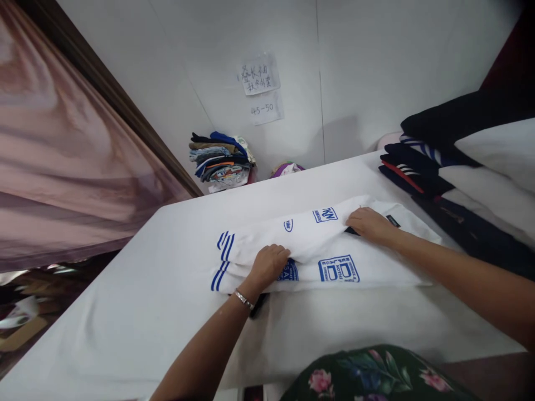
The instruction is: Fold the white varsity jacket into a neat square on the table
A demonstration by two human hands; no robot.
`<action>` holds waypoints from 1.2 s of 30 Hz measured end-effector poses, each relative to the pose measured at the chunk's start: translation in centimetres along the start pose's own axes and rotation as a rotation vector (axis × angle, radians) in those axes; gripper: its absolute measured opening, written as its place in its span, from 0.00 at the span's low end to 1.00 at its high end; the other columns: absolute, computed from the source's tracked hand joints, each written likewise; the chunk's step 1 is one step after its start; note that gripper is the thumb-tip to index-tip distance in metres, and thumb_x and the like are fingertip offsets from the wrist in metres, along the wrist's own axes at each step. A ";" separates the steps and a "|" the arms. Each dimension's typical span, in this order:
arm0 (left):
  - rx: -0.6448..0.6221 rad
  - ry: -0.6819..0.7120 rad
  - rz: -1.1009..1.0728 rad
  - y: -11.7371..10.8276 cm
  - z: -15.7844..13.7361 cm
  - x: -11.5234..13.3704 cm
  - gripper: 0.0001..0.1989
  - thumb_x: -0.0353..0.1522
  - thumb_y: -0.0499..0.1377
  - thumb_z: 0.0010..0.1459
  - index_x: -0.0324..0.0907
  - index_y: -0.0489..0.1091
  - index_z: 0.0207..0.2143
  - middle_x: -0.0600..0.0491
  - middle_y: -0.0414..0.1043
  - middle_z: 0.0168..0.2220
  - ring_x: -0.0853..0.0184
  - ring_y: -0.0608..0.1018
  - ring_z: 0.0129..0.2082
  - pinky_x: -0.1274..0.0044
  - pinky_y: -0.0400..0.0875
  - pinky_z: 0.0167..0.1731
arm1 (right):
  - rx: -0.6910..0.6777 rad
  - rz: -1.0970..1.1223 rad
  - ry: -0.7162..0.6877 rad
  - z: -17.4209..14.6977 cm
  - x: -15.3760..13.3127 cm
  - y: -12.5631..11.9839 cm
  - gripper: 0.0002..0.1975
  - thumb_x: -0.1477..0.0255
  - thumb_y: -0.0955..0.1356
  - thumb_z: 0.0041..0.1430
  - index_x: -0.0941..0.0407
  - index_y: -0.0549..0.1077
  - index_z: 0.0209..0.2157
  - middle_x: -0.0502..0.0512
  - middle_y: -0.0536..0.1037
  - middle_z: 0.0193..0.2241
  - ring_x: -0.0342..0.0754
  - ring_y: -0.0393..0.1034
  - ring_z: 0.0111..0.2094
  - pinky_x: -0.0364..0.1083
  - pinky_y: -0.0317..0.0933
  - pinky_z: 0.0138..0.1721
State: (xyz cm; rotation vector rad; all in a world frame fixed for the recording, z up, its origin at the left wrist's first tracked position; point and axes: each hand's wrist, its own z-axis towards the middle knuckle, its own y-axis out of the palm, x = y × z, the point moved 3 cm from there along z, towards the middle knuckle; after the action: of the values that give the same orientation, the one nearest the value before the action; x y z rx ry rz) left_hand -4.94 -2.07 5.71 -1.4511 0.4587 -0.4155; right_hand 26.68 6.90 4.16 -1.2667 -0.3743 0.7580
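A white garment (307, 242) with blue printed patches and blue stripes at its left end lies partly folded on the white table. My left hand (270, 264) is closed on the fold near the garment's middle, its fingertips beside a round blue print. Farther right, my right hand (370, 223) grips the fabric near the dark neck label (393, 221). A bit of dark cloth shows below my right fingers. Some dark material also peeks out beneath my left wrist, which wears a silver bracelet (244, 299).
Folded dark and white clothes (472, 167) are piled on the table's right side. Behind the white table (167, 267) stands a stack of folded clothes (221, 159), near a purple and white bundle (288, 169). Handwritten papers (261, 75) hang on the wall. A pink curtain (75, 139) drapes at left.
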 end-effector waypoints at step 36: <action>0.208 -0.108 -0.155 4.1 -0.7 6.4 0.20 0.39 0.52 0.64 0.46 0.64 0.57 0.50 0.64 0.60 0.58 0.64 0.61 0.62 0.59 0.58 | 0.085 0.094 0.588 -12.4 0.9 -1.2 0.17 0.69 0.60 0.61 0.55 0.77 0.45 0.59 0.79 0.45 0.55 0.72 0.46 0.51 0.62 0.48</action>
State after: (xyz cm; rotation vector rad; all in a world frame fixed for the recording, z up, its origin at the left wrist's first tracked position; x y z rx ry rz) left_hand 0.06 -5.76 1.31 -1.3035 0.2104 -0.4907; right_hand 35.61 -1.48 1.64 -1.3668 0.1935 0.4429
